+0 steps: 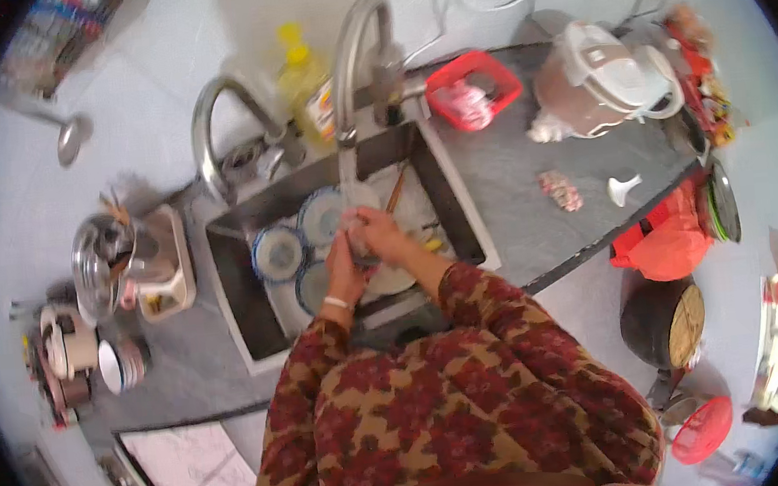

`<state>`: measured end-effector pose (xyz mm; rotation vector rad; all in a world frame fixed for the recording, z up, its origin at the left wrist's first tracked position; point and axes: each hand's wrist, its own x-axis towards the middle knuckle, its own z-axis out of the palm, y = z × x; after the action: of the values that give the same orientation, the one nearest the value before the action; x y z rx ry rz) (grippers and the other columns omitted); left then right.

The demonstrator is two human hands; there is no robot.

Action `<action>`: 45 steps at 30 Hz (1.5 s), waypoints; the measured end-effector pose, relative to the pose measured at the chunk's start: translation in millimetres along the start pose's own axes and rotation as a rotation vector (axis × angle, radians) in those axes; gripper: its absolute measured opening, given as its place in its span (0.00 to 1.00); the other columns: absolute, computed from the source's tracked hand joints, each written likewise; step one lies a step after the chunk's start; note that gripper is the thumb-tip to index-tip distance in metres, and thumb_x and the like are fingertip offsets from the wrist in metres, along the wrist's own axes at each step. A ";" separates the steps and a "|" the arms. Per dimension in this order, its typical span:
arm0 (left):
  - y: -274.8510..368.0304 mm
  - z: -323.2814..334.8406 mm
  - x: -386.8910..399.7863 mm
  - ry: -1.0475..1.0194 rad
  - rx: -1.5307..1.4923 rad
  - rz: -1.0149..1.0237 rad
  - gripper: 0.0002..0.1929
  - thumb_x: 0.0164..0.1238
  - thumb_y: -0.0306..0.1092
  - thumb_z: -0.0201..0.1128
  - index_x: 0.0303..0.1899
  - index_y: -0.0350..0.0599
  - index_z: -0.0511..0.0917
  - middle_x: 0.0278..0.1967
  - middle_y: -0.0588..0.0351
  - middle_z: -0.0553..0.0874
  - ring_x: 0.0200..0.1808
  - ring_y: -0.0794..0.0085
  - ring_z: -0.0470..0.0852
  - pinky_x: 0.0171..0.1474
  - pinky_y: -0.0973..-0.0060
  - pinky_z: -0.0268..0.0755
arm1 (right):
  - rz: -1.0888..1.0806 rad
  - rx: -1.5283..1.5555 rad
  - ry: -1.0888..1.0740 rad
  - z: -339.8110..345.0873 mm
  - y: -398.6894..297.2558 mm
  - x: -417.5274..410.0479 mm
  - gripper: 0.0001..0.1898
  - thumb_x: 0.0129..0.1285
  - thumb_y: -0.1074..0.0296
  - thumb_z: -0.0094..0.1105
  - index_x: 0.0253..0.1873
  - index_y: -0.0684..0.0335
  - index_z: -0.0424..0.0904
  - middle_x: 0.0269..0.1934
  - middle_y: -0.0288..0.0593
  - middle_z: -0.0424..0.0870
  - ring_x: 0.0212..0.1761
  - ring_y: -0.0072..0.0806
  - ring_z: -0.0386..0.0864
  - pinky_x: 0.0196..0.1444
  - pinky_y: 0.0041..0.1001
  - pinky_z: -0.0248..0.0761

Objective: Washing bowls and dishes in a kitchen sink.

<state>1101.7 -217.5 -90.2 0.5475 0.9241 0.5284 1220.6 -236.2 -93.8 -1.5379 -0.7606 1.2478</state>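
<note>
Water runs from the right-hand steel faucet (344, 73) onto both hands, which meet over the steel sink (457, 188). My left hand (343, 275), with a pale band at its wrist, and my right hand (381, 235) close around a small, clear-looking item that blurs into the water; what it is I cannot tell. Below them in the sink lie blue-rimmed bowls, one at the left (279, 254) and one higher up (323, 215). A brown stick-like utensil (396, 188) leans near the sink's back right, and a small yellow thing (433, 244) lies by my right wrist.
Behind the sink stand a second faucet (202, 134) and a yellow soap bottle (306, 87). A red basket (475, 90) and a lidded electric appliance (597, 82) are on the right counter. At the left are a utensil tray (179, 261) and a striped cup (122, 363).
</note>
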 end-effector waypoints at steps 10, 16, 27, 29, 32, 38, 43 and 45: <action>-4.1 -29.2 12.0 0.274 0.385 0.466 0.22 0.70 0.46 0.52 0.58 0.42 0.71 0.51 0.52 0.78 0.47 0.69 0.79 0.37 0.67 0.77 | 0.048 -0.282 -0.694 -11.7 -14.8 0.4 0.23 0.56 0.68 0.54 0.59 0.57 0.74 0.56 0.39 0.75 0.50 0.33 0.77 0.55 0.30 0.68; 1.9 -8.5 1.1 0.285 0.391 0.236 0.25 0.68 0.49 0.53 0.58 0.41 0.71 0.46 0.52 0.81 0.37 0.72 0.82 0.28 0.74 0.76 | -0.187 -1.334 -0.490 -26.1 -16.2 -19.4 0.19 0.50 0.67 0.60 0.50 0.59 0.78 0.49 0.51 0.76 0.41 0.46 0.80 0.45 0.37 0.74; -2.3 -3.0 -10.3 0.135 0.154 -0.084 0.24 0.66 0.58 0.51 0.54 0.52 0.72 0.41 0.58 0.81 0.34 0.67 0.82 0.22 0.70 0.74 | -0.343 -0.880 0.176 3.6 -4.9 -5.5 0.15 0.48 0.67 0.58 0.43 0.65 0.75 0.42 0.55 0.75 0.40 0.49 0.79 0.41 0.40 0.73; -4.3 3.4 -13.7 0.106 0.164 -0.058 0.25 0.66 0.59 0.50 0.56 0.54 0.71 0.47 0.59 0.79 0.40 0.68 0.81 0.26 0.69 0.76 | -0.362 -0.722 0.220 -2.8 6.0 -2.7 0.15 0.48 0.67 0.57 0.42 0.65 0.75 0.42 0.55 0.76 0.40 0.50 0.79 0.42 0.40 0.73; -1.7 -16.6 -14.0 0.016 0.104 -0.030 0.25 0.66 0.61 0.49 0.56 0.56 0.70 0.50 0.60 0.77 0.43 0.69 0.80 0.29 0.69 0.76 | -0.314 -0.326 0.010 6.6 0.4 -10.4 0.13 0.50 0.68 0.56 0.42 0.63 0.75 0.42 0.54 0.77 0.41 0.49 0.78 0.43 0.39 0.72; 6.8 -11.6 -16.2 0.018 0.099 -0.109 0.26 0.66 0.60 0.49 0.56 0.53 0.70 0.45 0.59 0.80 0.40 0.70 0.80 0.28 0.71 0.75 | -0.542 -0.998 -0.184 -6.4 -24.0 -11.9 0.17 0.48 0.69 0.61 0.47 0.58 0.75 0.42 0.49 0.74 0.46 0.48 0.77 0.43 0.39 0.73; 0.0 -6.2 -5.6 0.219 0.169 -0.001 0.25 0.67 0.52 0.54 0.56 0.43 0.73 0.45 0.56 0.81 0.40 0.70 0.81 0.31 0.75 0.75 | -0.351 -1.220 -0.224 -17.4 -19.1 -11.5 0.21 0.45 0.63 0.65 0.48 0.57 0.76 0.44 0.51 0.74 0.39 0.51 0.79 0.41 0.41 0.75; -8.3 -10.8 4.5 0.279 0.376 0.222 0.23 0.66 0.46 0.57 0.55 0.38 0.74 0.47 0.51 0.81 0.43 0.68 0.81 0.42 0.75 0.75 | -0.179 -1.218 -0.303 -18.2 -16.6 -6.6 0.22 0.45 0.60 0.66 0.47 0.59 0.77 0.43 0.52 0.76 0.37 0.49 0.79 0.39 0.40 0.75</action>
<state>1096.4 -218.6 -103.4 0.9404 1.2478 0.6462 1237.8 -242.1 -75.9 -2.1204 -2.0510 0.8755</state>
